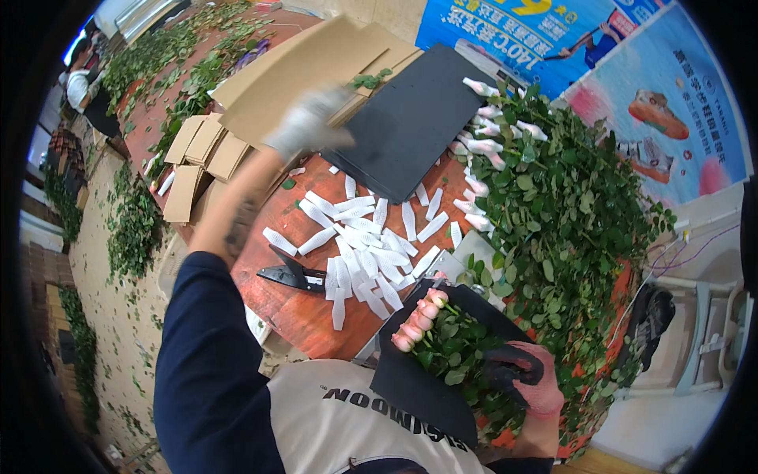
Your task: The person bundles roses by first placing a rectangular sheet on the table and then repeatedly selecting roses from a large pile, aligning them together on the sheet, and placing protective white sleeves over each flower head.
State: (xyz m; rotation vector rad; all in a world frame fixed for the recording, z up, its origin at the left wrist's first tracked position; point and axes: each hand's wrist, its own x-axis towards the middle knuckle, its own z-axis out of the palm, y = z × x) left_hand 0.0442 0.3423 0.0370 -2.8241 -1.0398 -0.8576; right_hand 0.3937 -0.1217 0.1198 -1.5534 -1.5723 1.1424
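Note:
My left hand (311, 121), in a pale glove and blurred, is raised over the stacked brown cardboard sheets (278, 77), beside a pile of black sheets (408, 124); whether it holds anything cannot be told. My right hand (524, 376), in a red and black glove, curls at the leafy stems of a bunch of pink roses (420, 320). The bunch lies on a black sheet (414, 385) close to my body. White foam mesh sleeves (361, 243) are heaped on the reddish table (266, 237), with a black stapler (291, 274) at their left.
Many leafy rose stems (551, 225) with white-sleeved heads pile up at the right. Small cardboard pieces (204, 142) lie at the left edge of the table. Loose leaves (160, 53) cover its far end. Another person (83, 89) stands far left. Leaves litter the floor (112, 320).

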